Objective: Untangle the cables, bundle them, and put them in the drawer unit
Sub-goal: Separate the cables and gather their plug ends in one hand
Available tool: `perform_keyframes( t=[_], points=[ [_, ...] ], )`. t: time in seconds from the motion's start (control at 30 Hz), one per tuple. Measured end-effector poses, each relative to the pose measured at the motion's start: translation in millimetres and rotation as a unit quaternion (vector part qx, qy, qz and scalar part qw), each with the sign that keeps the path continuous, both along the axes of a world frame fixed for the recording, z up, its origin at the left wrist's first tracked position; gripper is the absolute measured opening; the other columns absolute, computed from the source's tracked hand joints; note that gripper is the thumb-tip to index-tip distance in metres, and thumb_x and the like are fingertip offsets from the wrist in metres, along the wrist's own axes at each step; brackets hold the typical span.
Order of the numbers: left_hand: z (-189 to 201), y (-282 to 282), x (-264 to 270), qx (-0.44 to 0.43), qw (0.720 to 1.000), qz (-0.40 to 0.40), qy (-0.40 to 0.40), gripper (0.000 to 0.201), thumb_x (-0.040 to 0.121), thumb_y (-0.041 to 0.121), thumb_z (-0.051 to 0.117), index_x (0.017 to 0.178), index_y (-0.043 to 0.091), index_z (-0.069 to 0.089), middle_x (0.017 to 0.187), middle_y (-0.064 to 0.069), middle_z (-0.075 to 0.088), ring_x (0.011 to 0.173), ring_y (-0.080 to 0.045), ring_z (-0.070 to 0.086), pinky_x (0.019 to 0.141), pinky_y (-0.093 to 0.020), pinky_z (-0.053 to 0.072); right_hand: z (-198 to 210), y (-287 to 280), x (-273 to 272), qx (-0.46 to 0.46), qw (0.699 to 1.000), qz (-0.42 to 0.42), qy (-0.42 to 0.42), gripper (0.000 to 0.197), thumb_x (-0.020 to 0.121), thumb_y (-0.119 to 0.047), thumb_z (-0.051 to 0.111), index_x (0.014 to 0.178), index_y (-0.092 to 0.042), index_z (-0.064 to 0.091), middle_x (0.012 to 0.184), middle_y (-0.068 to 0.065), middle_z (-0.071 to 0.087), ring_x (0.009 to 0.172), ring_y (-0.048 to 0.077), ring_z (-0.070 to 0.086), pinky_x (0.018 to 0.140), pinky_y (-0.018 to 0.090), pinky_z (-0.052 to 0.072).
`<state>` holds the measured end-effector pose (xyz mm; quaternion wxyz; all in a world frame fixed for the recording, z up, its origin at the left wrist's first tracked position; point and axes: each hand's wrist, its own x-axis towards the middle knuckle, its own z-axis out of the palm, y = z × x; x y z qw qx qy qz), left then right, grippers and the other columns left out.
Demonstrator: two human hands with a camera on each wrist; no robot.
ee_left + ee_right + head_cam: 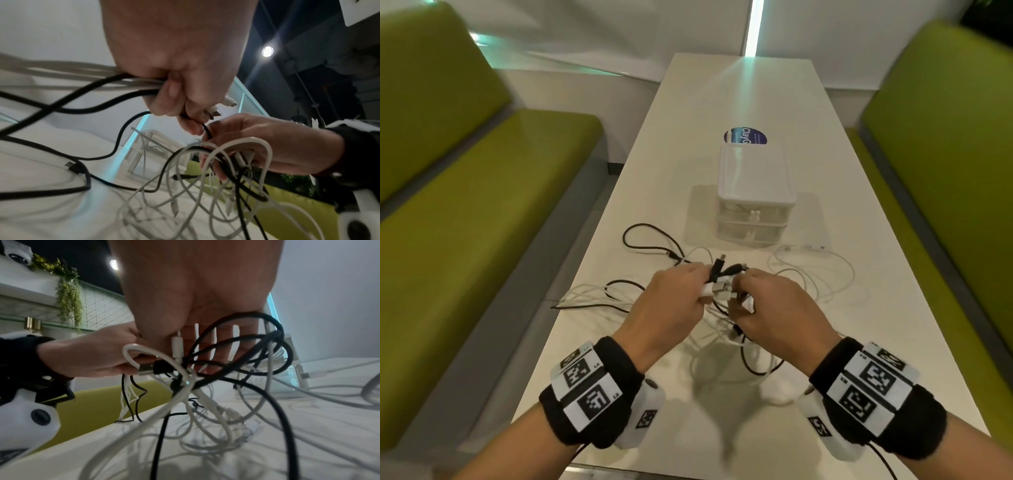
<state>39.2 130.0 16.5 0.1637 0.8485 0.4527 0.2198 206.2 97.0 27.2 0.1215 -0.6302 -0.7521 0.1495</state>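
Note:
A tangle of black and white cables (722, 291) hangs between both hands above the white table (739, 102). My left hand (671, 294) grips a bunch of cable ends, white and black plugs (216, 112) sticking out past its curled fingers. My right hand (767, 301) holds the knotted loops of the cables (205, 366), its fingers curled through them. Loose strands trail down onto the table on both sides. The clear plastic drawer unit (755, 195) stands just beyond the hands with both drawers pushed in.
A round blue sticker (744, 135) lies on the table behind the drawer unit. Green upholstered benches (482, 192) run along both long sides of the table. A white cable (815, 270) loops on the table to the right of the hands.

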Motion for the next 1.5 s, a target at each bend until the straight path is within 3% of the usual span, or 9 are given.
perform_keyframes(
  t=[0.3, 0.57, 0.8, 0.9, 1.0, 1.13, 1.23, 1.33, 1.5],
  points=[
    [16, 8, -11, 0.032, 0.987, 0.118, -0.108, 0.025, 0.087, -0.003, 0.053, 0.075, 0.018, 0.057, 0.076, -0.002, 0.066, 0.062, -0.017, 0.051, 0.053, -0.015, 0.032, 14, 12, -3, -0.001, 0.999, 0.04, -0.02, 0.022, 0.096, -0.037, 0.043, 0.109, -0.028, 0.059, 0.103, -0.007, 0.057, 0.092, 0.019, 0.055, 0.07, 0.033, 0.045],
    [20, 12, -24, 0.033, 0.962, 0.197, -0.189, 0.028, 0.089, 0.003, 0.044, 0.067, 0.019, 0.052, 0.078, -0.001, 0.067, 0.075, -0.018, 0.062, 0.06, -0.023, 0.043, 18, 12, 6, -0.061, 0.996, 0.064, 0.012, 0.02, 0.089, -0.033, 0.055, 0.109, -0.036, 0.056, 0.105, -0.012, 0.055, 0.102, 0.013, 0.045, 0.087, 0.038, 0.043],
    [18, 20, -33, -0.041, 0.952, 0.219, -0.208, 0.034, 0.09, -0.007, 0.047, 0.064, 0.013, 0.056, 0.078, 0.022, 0.062, 0.08, 0.009, 0.059, 0.063, -0.003, 0.039, -1, 2, 17, -0.06, 0.998, 0.022, 0.018, 0.039, 0.077, -0.057, 0.062, 0.111, -0.039, 0.054, 0.1, -0.016, 0.053, 0.098, 0.009, 0.047, 0.091, 0.037, 0.037],
    [15, 19, -32, -0.044, 0.956, 0.208, -0.2, 0.03, 0.093, -0.004, 0.049, 0.068, 0.01, 0.06, 0.081, 0.017, 0.065, 0.062, 0.017, 0.054, 0.055, -0.002, 0.037, -6, 0, 18, -0.058, 0.997, 0.01, 0.052, 0.05, 0.069, -0.076, 0.047, 0.103, -0.04, 0.054, 0.095, -0.016, 0.051, 0.095, 0.009, 0.047, 0.088, 0.034, 0.036],
    [11, 22, -32, -0.036, 0.96, 0.199, -0.192, 0.026, 0.095, 0.003, 0.054, 0.075, 0.014, 0.066, 0.091, 0.009, 0.069, 0.069, 0.012, 0.058, 0.059, -0.005, 0.04, -6, -1, 15, -0.046, 0.997, 0.003, 0.069, 0.025, 0.085, -0.056, 0.055, 0.097, -0.034, 0.059, 0.093, -0.013, 0.052, 0.085, 0.011, 0.052, 0.086, 0.034, 0.04],
    [4, 19, -28, 0.043, 0.979, 0.152, -0.13, 0.019, 0.091, 0.006, 0.058, 0.102, 0.016, 0.07, 0.095, 0.002, 0.071, 0.084, -0.018, 0.066, 0.072, -0.038, 0.055, -7, 1, 14, -0.014, 0.997, -0.023, 0.07, 0.017, 0.091, -0.04, 0.058, 0.093, -0.026, 0.068, 0.094, -0.012, 0.056, 0.081, 0.018, 0.057, 0.079, 0.032, 0.044],
    [10, 0, -15, 0.1, 0.984, 0.042, -0.141, 0.042, 0.085, 0.0, 0.052, 0.12, 0.017, 0.067, 0.113, 0.005, 0.069, 0.095, -0.009, 0.064, 0.084, -0.016, 0.05, -9, 2, 8, -0.011, 0.999, -0.028, 0.044, 0.018, 0.091, -0.035, 0.059, 0.096, -0.021, 0.07, 0.1, -0.012, 0.055, 0.08, 0.017, 0.058, 0.075, 0.032, 0.047],
    [4, -10, -5, 0.075, 0.99, -0.04, -0.109, 0.048, 0.082, -0.003, 0.052, 0.124, 0.016, 0.065, 0.122, 0.005, 0.066, 0.107, -0.008, 0.063, 0.095, -0.019, 0.048, -8, 0, 2, -0.002, 0.999, -0.015, 0.028, 0.018, 0.092, -0.03, 0.055, 0.1, -0.023, 0.07, 0.098, -0.009, 0.058, 0.081, 0.019, 0.059, 0.075, 0.034, 0.049],
    [-6, -11, 3, 0.026, 1.0, 0.0, -0.005, 0.01, 0.083, 0.011, 0.06, 0.077, 0.018, 0.063, 0.07, 0.01, 0.05, 0.058, -0.015, 0.05, 0.054, -0.028, 0.035, -5, -1, -1, -0.008, 1.0, -0.015, 0.011, 0.017, 0.084, -0.021, 0.052, 0.095, -0.023, 0.065, 0.092, -0.007, 0.06, 0.085, 0.022, 0.058, 0.07, 0.035, 0.05]
  ],
)
